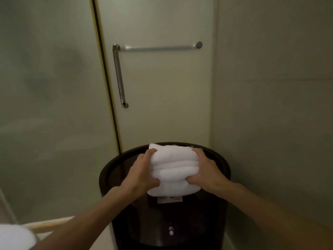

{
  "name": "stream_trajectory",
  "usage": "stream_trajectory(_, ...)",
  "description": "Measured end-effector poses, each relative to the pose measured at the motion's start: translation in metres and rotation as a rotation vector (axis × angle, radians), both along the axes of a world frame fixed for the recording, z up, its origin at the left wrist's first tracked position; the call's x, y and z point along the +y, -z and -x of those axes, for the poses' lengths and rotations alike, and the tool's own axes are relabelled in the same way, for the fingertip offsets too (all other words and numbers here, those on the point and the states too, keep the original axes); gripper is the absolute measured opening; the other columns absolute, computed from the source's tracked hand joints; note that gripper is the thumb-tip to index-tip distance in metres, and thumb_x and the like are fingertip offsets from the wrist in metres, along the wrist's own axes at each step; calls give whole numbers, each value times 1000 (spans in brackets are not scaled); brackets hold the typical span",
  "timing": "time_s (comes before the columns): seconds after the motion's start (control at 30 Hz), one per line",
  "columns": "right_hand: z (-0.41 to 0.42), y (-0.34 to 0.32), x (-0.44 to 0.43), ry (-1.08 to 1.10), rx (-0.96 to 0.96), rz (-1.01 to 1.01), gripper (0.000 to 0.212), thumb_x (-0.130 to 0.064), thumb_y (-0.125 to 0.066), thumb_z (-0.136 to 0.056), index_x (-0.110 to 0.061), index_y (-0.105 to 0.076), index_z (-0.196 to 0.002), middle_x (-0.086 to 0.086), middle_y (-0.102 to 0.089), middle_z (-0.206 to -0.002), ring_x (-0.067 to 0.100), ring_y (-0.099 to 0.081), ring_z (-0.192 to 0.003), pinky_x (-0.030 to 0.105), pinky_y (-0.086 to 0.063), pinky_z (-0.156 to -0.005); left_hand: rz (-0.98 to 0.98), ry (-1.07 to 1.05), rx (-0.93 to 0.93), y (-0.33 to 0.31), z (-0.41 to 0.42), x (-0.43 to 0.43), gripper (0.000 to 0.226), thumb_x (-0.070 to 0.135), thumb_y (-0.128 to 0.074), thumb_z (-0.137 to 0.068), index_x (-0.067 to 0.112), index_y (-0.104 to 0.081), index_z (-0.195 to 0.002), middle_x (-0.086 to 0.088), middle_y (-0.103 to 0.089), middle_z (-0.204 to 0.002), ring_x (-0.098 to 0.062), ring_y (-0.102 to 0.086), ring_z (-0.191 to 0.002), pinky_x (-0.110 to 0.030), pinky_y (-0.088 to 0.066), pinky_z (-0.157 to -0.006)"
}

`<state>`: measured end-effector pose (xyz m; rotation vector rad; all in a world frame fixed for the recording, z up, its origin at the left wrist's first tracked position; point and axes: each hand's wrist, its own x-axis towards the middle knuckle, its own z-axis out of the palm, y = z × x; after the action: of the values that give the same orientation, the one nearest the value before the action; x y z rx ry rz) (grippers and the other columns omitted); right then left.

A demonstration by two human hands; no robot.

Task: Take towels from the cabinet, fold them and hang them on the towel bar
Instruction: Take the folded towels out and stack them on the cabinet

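- The left hand (142,171) and right hand (207,170) clamp their fingers on the folded white cloth towel (174,166), which lies between them on the round dark bench (104,177).
- Folding seems finished; next the towel needs lifting to the chrome towel bar (158,48) above the fingers.

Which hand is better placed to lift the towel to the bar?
Left, narrowly: both grip the towel, but the left hand sits below the towel bar; the right hand lies past its end.

Head-worn view, facing forward and down, close above round cabinet (108,170)
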<state>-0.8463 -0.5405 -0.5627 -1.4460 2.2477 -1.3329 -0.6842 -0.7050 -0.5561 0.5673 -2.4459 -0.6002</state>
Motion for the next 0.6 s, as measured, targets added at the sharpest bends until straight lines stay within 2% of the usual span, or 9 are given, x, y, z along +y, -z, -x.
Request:
stream_trajectory(0.1, 0, -51, 2, -11, -53, -87, 83, -17, -76, -73, -27, -27, -138, -3, -48, -115, 17, -52, -107, 31, -47, -82, -60, 8, -36, -46, -2, 2, 87, 21, -77, -60, 34, -30, -132, 4, -45, -118, -16, -49, -104, -32, -51, -78)
stream_trajectory(0.2, -1, -111, 6, -15, -87, -145, 81, -26, -76, -65, -26, -32, -133, -5, -51, -112, 17, -54, -104, 29, -48, -76, -103, 14, -66, -103, -10, 5, 86, 38, -70, -49, 41, -30, -125, 5, -48, -113, -17, -53, -100, -36, -54, -76)
stream_trajectory(0.27, -5, -152, 9, -27, -118, -171, 81, -24, -78, -66, -27, -33, -133, -4, -52, -114, 16, -55, -103, 27, -49, -74, -127, 32, -68, -146, -18, 9, 84, 44, -64, -44, 43, -32, -121, 4, -50, -111, -18, -54, -99, -41, -53, -78)
stream_trajectory(0.43, -26, -260, 28, -54, -193, -262, 75, -18, -79, -72, -29, -31, -128, -5, -52, -111, 12, -56, -97, 18, -49, -64, -175, 69, -154, -260, -40, 26, 81, 41, -65, -44, 49, -29, -116, 3, -49, -113, -19, -54, -101, -42, -53, -82)
stream_trajectory(0.53, -37, -321, 42, -66, -228, -298, 81, -25, -81, -66, -30, -29, -128, -7, -50, -112, 16, -56, -103, 30, -56, -75, -222, 99, -172, -323, -51, 39, 83, 37, -68, -46, 43, -32, -120, 5, -48, -115, -16, -53, -104, -36, -53, -82)
stream_trajectory(0.6, -43, -360, 49, -83, -229, -307, 86, -33, -79, -58, -32, -28, -127, -10, -47, -111, 16, -54, -107, 34, -55, -83, -257, 107, -156, -360, -61, 50, 80, 35, -68, -47, 44, -33, -118, 11, -47, -113, -6, -52, -102, -16, -48, -81)
